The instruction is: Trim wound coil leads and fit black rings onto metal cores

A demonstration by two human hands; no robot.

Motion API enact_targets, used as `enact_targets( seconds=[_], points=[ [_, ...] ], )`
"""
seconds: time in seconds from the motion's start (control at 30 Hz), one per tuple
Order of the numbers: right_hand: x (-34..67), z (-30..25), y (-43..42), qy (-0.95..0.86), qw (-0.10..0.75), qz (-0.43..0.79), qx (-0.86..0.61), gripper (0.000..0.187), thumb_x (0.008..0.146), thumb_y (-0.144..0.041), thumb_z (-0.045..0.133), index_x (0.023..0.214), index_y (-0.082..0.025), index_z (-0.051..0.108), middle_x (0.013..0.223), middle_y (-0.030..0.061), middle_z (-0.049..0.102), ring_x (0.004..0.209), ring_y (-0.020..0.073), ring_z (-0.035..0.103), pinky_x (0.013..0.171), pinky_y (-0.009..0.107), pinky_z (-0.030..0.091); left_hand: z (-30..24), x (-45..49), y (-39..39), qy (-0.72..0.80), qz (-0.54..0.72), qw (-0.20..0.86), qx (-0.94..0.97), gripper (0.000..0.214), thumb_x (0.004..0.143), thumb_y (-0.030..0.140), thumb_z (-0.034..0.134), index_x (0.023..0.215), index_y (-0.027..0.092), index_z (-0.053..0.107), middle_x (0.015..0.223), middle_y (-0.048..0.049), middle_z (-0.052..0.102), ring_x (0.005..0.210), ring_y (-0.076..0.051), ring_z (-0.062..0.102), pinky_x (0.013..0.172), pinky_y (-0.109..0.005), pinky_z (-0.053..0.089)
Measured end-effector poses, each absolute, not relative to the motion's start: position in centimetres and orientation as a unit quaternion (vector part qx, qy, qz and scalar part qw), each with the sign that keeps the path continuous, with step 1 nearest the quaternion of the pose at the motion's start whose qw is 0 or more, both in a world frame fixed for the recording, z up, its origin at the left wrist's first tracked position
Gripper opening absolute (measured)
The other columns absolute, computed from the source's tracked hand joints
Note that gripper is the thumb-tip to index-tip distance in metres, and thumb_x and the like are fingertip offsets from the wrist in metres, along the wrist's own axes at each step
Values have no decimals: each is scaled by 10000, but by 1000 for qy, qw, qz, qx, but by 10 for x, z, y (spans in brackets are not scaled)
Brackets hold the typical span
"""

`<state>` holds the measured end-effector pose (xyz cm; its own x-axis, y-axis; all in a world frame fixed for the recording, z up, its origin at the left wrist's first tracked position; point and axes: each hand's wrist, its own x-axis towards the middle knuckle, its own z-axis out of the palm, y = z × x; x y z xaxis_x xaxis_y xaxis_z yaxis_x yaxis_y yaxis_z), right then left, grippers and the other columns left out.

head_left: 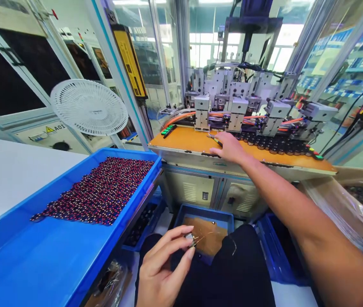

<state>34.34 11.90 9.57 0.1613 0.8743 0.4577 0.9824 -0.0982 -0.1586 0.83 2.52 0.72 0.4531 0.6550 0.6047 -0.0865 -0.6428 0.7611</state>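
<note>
Between the thumb and fingertips of my left hand is a small metallic component with thin copper-coloured wires, held low over my lap. My right hand is stretched forward to the front of the orange bench top. Its fingers are closed around the dark and yellow handles of small pliers, whose metal tip points left. The exact type of the pliers is hard to make out. Many round black parts stand in rows on the bench, right of that hand.
A machine with several grey clamping blocks stands behind the bench top. At left, a blue tray carries many small dark-and-red parts, near a white fan. A blue bin sits below; a plastic-lined box is at right.
</note>
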Motion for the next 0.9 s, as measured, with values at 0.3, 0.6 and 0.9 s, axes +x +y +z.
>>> enact_targets(
  seconds=[0.3,0.6,0.9],
  points=[
    [360,94,142,-618,62,-87,-779,481,962,-503,556,1303,-164,541,1323,118,558,1209,273,545,1046,519,426,2,-10,35,241,495,398,734,229,801,89,689,960,243,748,1071,-83,767,952,-216,746,746,-259,618],
    [358,95,126,-613,45,-88,-784,381,989,-450,519,1204,-147,604,1221,115,619,1115,244,594,990,454,474,8,-6,30,243,506,410,719,202,793,102,697,928,238,758,1033,-86,777,953,-217,750,755,-266,624],
    [318,56,6,-712,103,-99,-687,608,802,-141,554,1402,-92,468,1222,210,536,1144,334,519,1000,490,457,18,-5,24,250,517,416,705,208,789,80,694,910,237,755,1009,-68,779,925,-185,754,729,-219,617]
  ],
)
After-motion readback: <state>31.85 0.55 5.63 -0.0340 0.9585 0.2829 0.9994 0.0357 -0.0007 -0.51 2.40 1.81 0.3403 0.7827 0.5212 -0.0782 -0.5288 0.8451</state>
